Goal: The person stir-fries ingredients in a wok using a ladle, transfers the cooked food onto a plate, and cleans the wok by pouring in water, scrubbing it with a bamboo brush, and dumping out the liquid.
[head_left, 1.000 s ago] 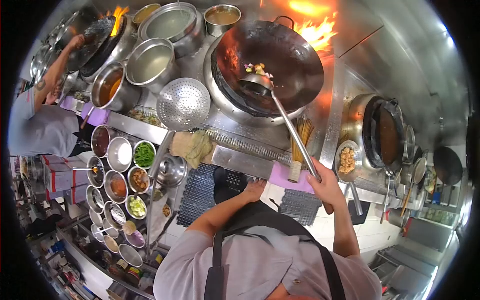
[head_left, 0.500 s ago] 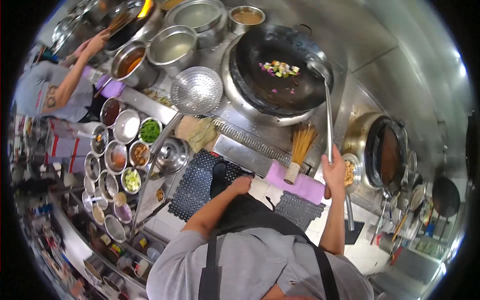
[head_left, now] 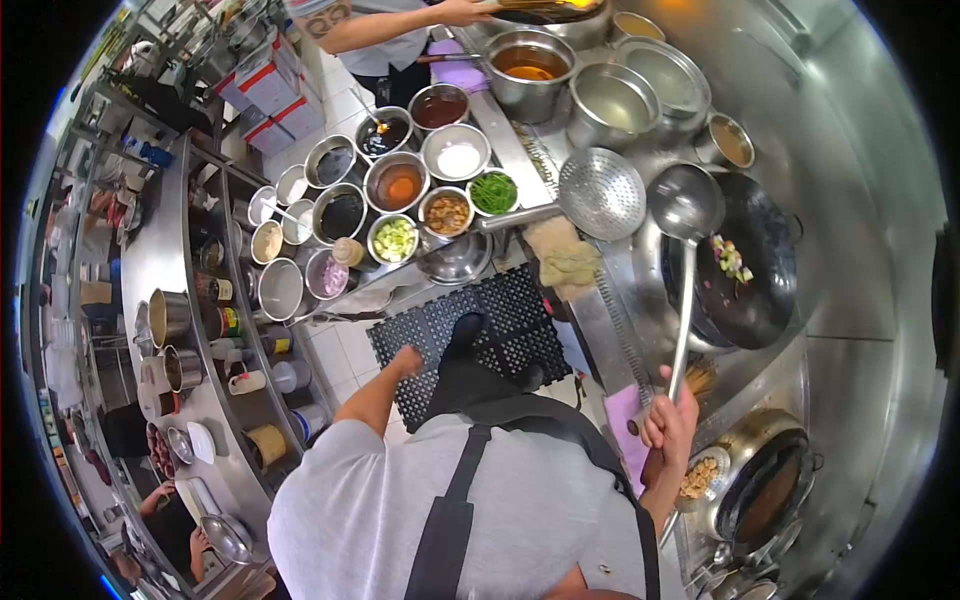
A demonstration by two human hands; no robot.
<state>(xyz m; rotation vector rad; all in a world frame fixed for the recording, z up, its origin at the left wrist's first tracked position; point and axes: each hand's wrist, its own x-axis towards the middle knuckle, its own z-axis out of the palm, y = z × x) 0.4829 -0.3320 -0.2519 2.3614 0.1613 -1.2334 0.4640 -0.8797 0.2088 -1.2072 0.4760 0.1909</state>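
Note:
My right hand (head_left: 668, 422) is wrapped round the handle of a long steel ladle (head_left: 686, 203), whose bowl is lifted above the near rim of the wok. Inside the dark wok (head_left: 755, 290) lie diced vegetables (head_left: 732, 260) in green, white and purple. A perforated strainer (head_left: 602, 193) rests beside the ladle bowl. My left hand (head_left: 405, 362) hangs over the black floor mat, well away from the counter; its fingers are too small and blurred to read.
Bowls of ingredients, among them chopped greens (head_left: 493, 192), stand at centre left. Steel pots (head_left: 614, 104) line the back. A co-worker's arm (head_left: 390, 28) reaches across the top. A second wok (head_left: 765, 490) and a strainer of fried pieces (head_left: 698, 478) are lower right.
The view has turned left toward the bowls. The ladle has come up out of the wok, and the flames behind the wok are gone. My left hand has moved farther from the counter.

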